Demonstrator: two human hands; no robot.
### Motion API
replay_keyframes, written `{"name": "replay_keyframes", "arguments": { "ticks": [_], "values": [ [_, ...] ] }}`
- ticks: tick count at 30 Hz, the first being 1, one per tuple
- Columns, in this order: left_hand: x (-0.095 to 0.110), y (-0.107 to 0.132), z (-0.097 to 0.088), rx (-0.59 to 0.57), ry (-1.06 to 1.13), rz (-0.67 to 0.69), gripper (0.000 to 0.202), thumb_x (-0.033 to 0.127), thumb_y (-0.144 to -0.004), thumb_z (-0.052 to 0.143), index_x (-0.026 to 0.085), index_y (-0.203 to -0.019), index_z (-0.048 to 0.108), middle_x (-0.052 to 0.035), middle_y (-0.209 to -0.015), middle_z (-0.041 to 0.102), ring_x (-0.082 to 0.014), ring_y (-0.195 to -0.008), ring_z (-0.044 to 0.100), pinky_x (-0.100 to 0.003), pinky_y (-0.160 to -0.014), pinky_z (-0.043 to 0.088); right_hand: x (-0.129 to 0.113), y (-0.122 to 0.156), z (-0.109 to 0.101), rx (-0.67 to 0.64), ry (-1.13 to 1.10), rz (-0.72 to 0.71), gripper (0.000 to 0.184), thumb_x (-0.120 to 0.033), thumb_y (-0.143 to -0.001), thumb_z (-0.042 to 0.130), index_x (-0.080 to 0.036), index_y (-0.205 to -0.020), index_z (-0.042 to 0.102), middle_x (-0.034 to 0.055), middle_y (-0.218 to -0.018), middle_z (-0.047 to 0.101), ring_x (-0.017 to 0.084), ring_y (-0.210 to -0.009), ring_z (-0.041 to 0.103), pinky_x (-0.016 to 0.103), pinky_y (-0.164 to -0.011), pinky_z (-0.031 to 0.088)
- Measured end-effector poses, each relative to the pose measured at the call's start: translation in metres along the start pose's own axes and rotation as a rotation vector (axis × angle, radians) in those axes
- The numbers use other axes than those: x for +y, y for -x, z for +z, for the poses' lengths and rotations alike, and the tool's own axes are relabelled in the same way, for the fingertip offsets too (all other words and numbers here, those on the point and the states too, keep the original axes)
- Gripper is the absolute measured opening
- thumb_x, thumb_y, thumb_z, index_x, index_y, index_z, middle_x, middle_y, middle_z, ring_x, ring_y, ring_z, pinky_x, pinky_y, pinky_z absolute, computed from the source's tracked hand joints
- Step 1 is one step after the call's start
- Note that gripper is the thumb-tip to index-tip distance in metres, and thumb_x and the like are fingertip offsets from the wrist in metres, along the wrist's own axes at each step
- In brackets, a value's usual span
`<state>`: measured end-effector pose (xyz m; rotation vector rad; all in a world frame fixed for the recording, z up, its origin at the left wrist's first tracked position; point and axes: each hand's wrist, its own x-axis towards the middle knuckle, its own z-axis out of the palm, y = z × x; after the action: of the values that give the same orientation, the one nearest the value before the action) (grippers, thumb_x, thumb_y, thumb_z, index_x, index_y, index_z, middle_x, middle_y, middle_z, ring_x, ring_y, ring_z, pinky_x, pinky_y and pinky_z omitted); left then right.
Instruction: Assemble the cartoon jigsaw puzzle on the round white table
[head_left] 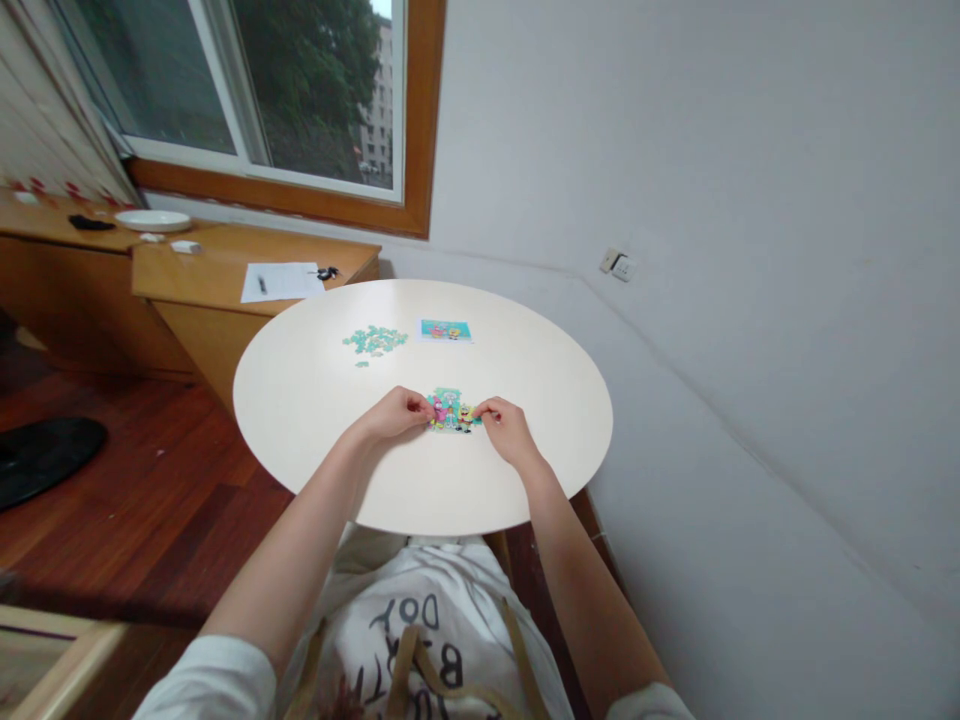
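Observation:
A partly joined jigsaw puzzle (450, 412) with cartoon figures in pink, yellow and teal lies on the round white table (300, 420). At its left edge is my left hand (403, 412), fingers curled and pinched against the pieces. My right hand (506, 425) pinches at the right edge, by the yellow figure; a bit of teal shows under its fingertips. Whether either hand has a single loose piece between its fingers is too small to tell. Farther back are a pile of loose teal puzzle pieces (377, 341) and a small reference picture (445, 331) with similar figures.
One piece (362, 364) lies just in front of the pile. Left of the table stands a wooden desk (217, 265) with a sheet of paper (279, 282), keys (328, 273) and a white plate (154, 220). A white wall (712, 250) runs along the right, near the table's edge.

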<state>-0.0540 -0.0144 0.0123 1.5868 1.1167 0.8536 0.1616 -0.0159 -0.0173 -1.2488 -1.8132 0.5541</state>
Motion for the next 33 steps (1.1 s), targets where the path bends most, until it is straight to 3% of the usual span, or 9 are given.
{"name": "replay_keyframes", "arguments": {
  "ticks": [17, 33],
  "values": [
    [-0.020, -0.006, 0.003, 0.069, -0.175, 0.059, 0.009, 0.022, -0.056, 0.061, 0.015, -0.056, 0.065, -0.0006, -0.052, 0.061, -0.0123, -0.053, 0.052, -0.021, -0.053, 0.040, -0.004, 0.001, -0.001, -0.019, 0.013, 0.027, 0.024, -0.012, -0.071, 0.041, -0.021, -0.065, 0.062, 0.0016, -0.078, 0.064, 0.016, -0.075, 0.058, 0.030, -0.071, 0.043],
    [-0.025, -0.010, 0.002, 0.042, -0.345, 0.093, 0.021, 0.029, -0.063, 0.054, 0.014, -0.067, 0.068, -0.0040, -0.066, 0.067, -0.0154, -0.064, 0.058, -0.023, -0.061, 0.044, -0.002, 0.000, 0.000, -0.026, 0.010, 0.002, 0.025, -0.010, -0.071, 0.041, -0.020, -0.065, 0.063, 0.0017, -0.077, 0.064, 0.015, -0.074, 0.057, 0.027, -0.068, 0.043]
  ]
}}
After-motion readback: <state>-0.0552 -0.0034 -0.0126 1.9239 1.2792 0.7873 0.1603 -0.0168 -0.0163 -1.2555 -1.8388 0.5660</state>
